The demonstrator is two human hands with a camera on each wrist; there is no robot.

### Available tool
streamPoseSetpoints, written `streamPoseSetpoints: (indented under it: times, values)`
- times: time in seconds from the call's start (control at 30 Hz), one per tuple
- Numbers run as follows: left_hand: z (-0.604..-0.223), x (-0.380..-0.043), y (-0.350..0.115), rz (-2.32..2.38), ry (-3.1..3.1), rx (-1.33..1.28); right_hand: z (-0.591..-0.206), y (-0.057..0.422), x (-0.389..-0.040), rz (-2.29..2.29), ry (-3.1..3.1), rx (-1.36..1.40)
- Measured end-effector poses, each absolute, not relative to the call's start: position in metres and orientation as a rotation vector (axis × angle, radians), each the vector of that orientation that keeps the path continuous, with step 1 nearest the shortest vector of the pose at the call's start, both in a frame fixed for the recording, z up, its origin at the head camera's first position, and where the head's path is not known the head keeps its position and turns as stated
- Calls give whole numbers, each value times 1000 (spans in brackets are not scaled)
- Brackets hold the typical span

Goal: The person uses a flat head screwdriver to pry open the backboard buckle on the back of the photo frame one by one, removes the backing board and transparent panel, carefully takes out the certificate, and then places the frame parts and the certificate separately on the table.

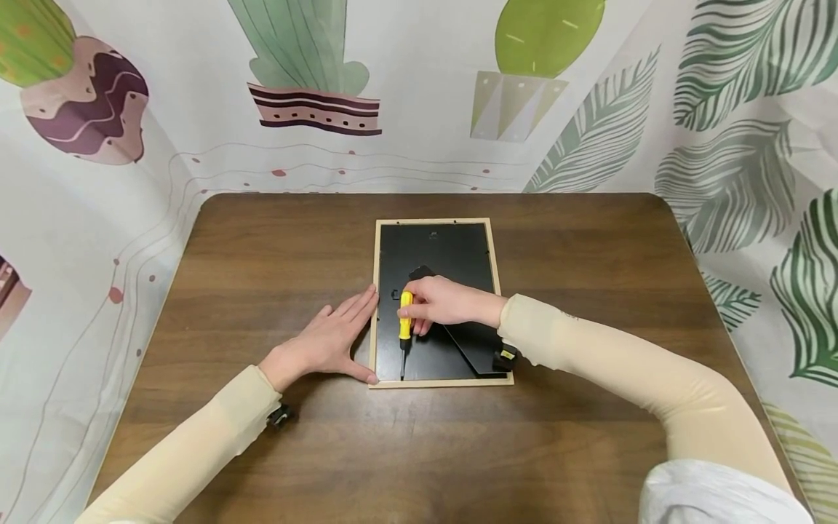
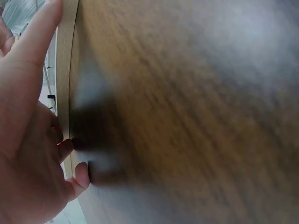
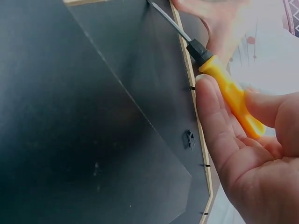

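A picture frame (image 1: pixel 432 251) lies back side up, with a black backing board and a pale wooden border (image 1: pixel 494 262). My right hand (image 1: pixel 448 300) holds a yellow-handled screwdriver (image 1: pixel 406 320) between thumb and fingers. The screwdriver's shaft points down, its tip at the frame's near edge, toward the left corner. In the right wrist view the yellow handle (image 3: pixel 229 93) sits between thumb and fingers. My left hand (image 1: pixel 334 335) rests along the frame's left side, fingers straight and thumb at the near left corner. In the left wrist view its fingertips meet the wooden edge (image 2: pixel 65 70).
A black stand leg (image 1: pixel 474 349) lies slanted across the backing, partly under the right forearm. Small black tabs line the border, and a metal hanger (image 3: pixel 190 139) sits on the board. The brown wooden table (image 1: pixel 281 247) surrounds the frame; a printed curtain (image 1: pixel 419 160) hangs behind it.
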State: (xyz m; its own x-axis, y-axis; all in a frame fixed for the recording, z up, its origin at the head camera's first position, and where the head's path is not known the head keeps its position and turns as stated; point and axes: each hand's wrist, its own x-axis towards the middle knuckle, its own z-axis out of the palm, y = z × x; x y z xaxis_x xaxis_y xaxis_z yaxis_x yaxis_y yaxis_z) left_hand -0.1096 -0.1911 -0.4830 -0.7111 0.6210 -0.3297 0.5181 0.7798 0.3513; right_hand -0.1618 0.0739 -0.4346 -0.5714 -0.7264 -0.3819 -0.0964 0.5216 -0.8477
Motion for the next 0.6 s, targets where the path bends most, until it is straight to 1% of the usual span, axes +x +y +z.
streamPoseSetpoints:
  times: [0.47, 0.6]
  values:
    - [-476, -109, -188, 272, 2557, 858, -440, 73, -159, -1097, 1983, -636]
    - [-476, -110, -188, 256, 2551, 856, -437, 75, -152, -1112, 2019, -694]
